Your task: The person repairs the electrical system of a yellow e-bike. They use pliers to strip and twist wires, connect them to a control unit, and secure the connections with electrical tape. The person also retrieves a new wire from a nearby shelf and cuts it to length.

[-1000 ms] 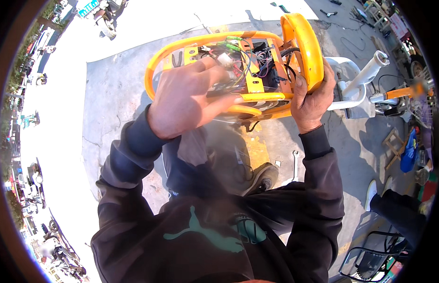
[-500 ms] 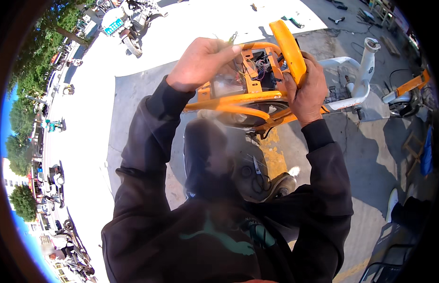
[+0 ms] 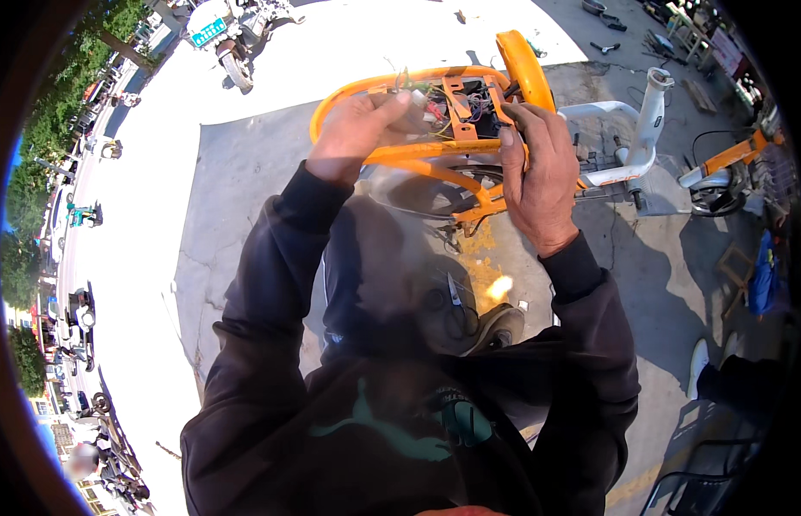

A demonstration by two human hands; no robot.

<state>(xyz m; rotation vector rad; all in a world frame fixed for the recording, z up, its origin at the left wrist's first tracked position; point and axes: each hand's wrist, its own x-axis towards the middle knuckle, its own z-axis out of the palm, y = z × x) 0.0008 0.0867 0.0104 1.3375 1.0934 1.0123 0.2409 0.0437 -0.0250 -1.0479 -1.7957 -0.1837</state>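
An orange two-wheeler frame (image 3: 409, 155) lies in front of me, with an open bay of coloured wires (image 3: 480, 112) between its orange metal brackets (image 3: 456, 107). My left hand (image 3: 353, 133) is over the bay's left side, thumb and fingers closed on wires with a white connector (image 3: 418, 98). A red connector (image 3: 435, 111) shows beside it. My right hand (image 3: 542, 172) is at the bay's right edge, fingers loosely bent and thumb apart, nothing visible between them. Just beyond those fingers a curved yellow-orange fender (image 3: 524, 67) stands up from the frame.
White frame tubing with an upright head tube (image 3: 652, 112) extends to the right. Scissors (image 3: 454, 290) lie on the ground near my shoe (image 3: 502, 327). Another orange frame part (image 3: 734, 159) is at far right, near a bystander's white shoe (image 3: 698, 368). A parked motorcycle (image 3: 237, 52) stands at upper left.
My right hand has let go of the yellow-orange fender and moved down to the bay's edge. My left hand has lowered toward the wires, keeping its pinch. The view has shifted slightly.
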